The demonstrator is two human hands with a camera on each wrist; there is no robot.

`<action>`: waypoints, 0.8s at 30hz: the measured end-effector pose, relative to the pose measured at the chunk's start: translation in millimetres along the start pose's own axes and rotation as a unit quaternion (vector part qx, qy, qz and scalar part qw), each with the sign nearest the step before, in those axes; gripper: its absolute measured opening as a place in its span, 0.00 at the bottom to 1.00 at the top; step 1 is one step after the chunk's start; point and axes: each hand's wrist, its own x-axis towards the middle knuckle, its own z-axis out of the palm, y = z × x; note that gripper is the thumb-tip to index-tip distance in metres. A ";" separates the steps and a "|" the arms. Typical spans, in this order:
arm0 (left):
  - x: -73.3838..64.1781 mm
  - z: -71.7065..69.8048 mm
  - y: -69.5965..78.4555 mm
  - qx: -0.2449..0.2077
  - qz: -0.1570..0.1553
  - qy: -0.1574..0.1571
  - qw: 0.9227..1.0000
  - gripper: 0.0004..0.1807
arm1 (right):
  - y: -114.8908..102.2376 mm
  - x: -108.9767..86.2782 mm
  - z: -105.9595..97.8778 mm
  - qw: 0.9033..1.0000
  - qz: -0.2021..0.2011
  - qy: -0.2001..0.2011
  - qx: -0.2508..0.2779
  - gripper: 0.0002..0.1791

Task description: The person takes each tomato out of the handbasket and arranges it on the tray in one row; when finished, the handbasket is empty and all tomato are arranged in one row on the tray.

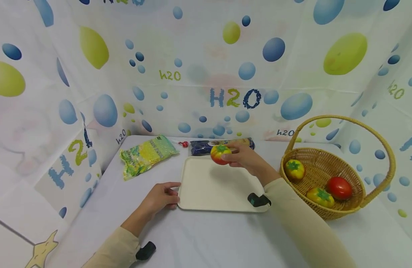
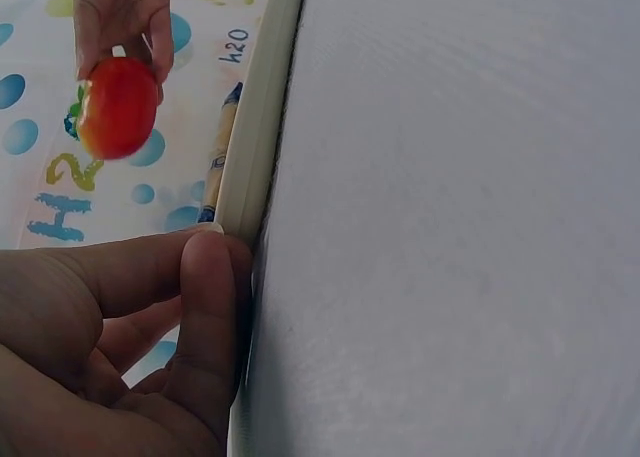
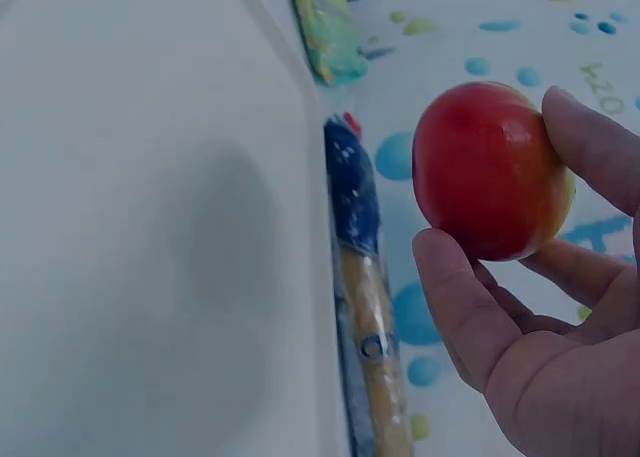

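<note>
My right hand (image 1: pixel 244 158) holds a red-and-yellow tomato (image 1: pixel 221 154) with a green leafy top, raised over the upper part of a cream tray (image 1: pixel 222 190). In the right wrist view, thumb and fingers curl round the sides of the tomato (image 3: pixel 490 172), its smooth red side showing. My left hand (image 1: pixel 161 197) is at the tray's left edge. Seen from the left wrist, the thumb and fingers of that hand (image 2: pixel 130 327) pinch the tray rim (image 2: pixel 262 117).
A wicker basket (image 1: pixel 346 163) with a tall handle stands at the right, holding several tomatoes. Behind the tray lie a dark blue packet (image 1: pixel 200 147) and a small red item (image 1: pixel 183 144). A yellow-green bag (image 1: pixel 149 154) is at the back left. Printed curtains surround the table.
</note>
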 end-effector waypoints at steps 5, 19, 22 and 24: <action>-1.2 0.6 0.9 0.003 0.000 -0.001 1.000 0.30 | -0.1 10.2 22.9 1.000 0.004 -0.004 -0.010 0.37; 0.4 0.4 -1.9 0.003 -0.002 0.006 1.000 0.30 | 20.0 45.6 69.6 0.999 0.006 -0.004 -0.036 0.38; 1.2 1.7 -2.0 0.005 -0.003 0.005 1.000 0.30 | 22.7 49.4 78.1 0.999 0.005 -0.006 -0.053 0.38; 0.5 0.2 -1.8 0.007 -0.005 0.005 1.000 0.30 | 22.2 51.8 85.7 0.998 0.009 -0.005 -0.064 0.39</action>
